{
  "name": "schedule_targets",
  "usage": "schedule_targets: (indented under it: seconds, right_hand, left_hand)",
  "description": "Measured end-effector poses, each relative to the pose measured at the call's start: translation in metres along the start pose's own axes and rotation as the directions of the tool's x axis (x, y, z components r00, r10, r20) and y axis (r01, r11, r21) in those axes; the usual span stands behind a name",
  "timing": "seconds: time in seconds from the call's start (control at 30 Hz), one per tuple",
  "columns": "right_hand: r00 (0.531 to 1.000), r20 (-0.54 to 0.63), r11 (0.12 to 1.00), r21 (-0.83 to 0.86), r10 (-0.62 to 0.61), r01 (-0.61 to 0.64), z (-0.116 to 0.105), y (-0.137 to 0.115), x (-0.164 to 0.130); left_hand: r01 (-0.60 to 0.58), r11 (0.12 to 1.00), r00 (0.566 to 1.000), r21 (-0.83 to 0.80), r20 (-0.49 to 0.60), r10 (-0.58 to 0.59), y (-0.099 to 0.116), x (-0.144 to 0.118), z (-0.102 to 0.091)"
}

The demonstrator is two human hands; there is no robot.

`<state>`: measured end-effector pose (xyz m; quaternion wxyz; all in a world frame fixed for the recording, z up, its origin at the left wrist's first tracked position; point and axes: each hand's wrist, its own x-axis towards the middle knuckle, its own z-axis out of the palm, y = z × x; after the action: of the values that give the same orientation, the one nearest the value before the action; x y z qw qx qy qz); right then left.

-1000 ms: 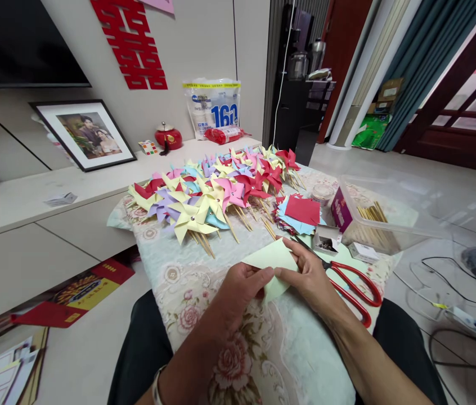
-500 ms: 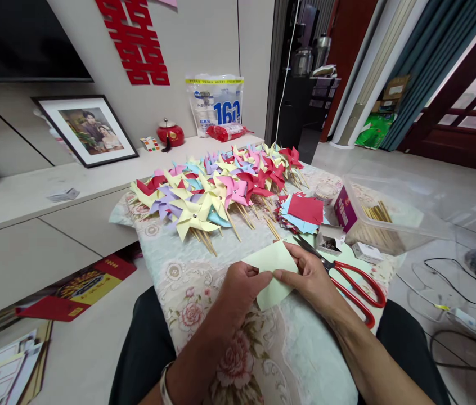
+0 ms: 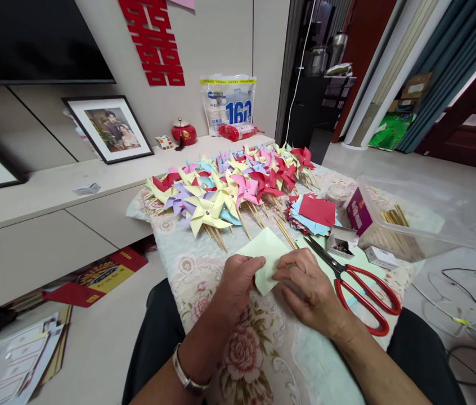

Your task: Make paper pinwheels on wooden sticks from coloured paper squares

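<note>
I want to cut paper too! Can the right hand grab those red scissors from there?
Probably yes: the red scissors lie flat just beside the right hand, nothing between them, though it now pinches the green paper.

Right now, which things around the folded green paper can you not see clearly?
- Head view: the near part of the green paper is hidden by the left hand and right hand.
- The small open box holds items too small to identify.
- The sticks in the clear plastic bin are blurred by its wall.
- The scissors lie apart, untouched.
</note>
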<state>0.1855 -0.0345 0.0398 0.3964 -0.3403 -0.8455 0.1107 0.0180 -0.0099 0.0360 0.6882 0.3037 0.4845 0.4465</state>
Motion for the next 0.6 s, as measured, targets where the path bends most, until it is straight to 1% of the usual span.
schedule_targets:
  seconds: [0.07,0.17,0.37,0.5,0.6]
  right_hand:
    - [0.997,0.074,0.998,-0.059,-0.020,0.025,0.0013,0.0000,-0.0002]
    - [0.992,0.126,0.992,-0.118,-0.018,0.033,0.0020,0.0004,-0.0001]
    - [0.991,0.134,0.990,-0.138,-0.013,0.032,0.0004,-0.0018,0.0021]
    - [0.992,0.126,0.995,-0.101,0.000,0.013,-0.0007,-0.0032,0.0030]
    - [0.992,0.121,0.998,-0.059,0.031,-0.024,-0.0011,-0.0030,0.0027]
  left_hand:
    - [-0.001,1.000,1.000,0.001,0.000,0.001,-0.0020,0.0022,-0.0011]
    - [0.005,1.000,1.000,0.002,0.007,-0.005,-0.0043,0.0047,-0.0027]
    - [0.009,1.000,1.000,-0.015,0.013,-0.009,-0.0031,0.0026,-0.0018]
    - [0.011,1.000,1.000,-0.019,0.022,-0.011,-0.0021,-0.0012,-0.0001]
    - [0.007,1.000,1.000,-0.003,0.002,-0.007,-0.0031,-0.0031,0.0002]
